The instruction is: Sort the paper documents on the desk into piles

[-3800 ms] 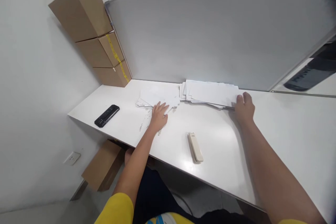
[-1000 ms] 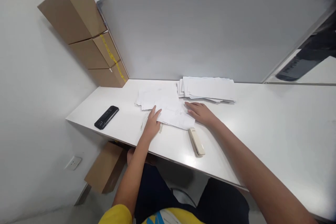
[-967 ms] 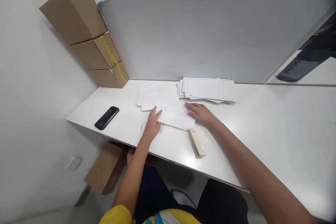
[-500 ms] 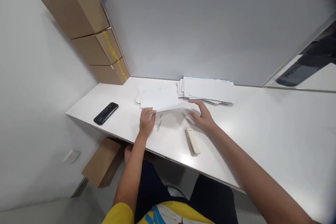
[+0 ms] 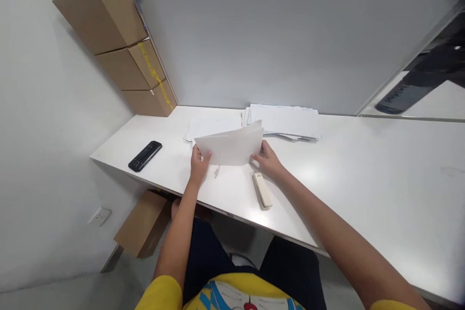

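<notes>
Between my hands, white paper sheets (image 5: 230, 147) stand tilted up off the table, with more than one edge showing at the top. My left hand (image 5: 199, 162) pinches their left end, thumb in front and fingers behind. At the right end my right hand (image 5: 267, 157) grips the lower corner the same way. A cream stapler (image 5: 262, 190) lies on the table just below my right hand. Behind the held sheets are a smaller paper pile (image 5: 214, 123) and, to its right, a thicker paper stack (image 5: 286, 120).
A black phone (image 5: 145, 156) lies on the white table (image 5: 363, 169) at the left. Cardboard boxes (image 5: 105, 14) are piled in the back left corner, against a whiteboard (image 5: 254, 38). Another box (image 5: 143, 223) is on the floor under the table's left end.
The paper, lying low and nearly flat before, is now lifted and tilted upright. My right hand, which had its fingers apart at the edge, has closed on the right end.
</notes>
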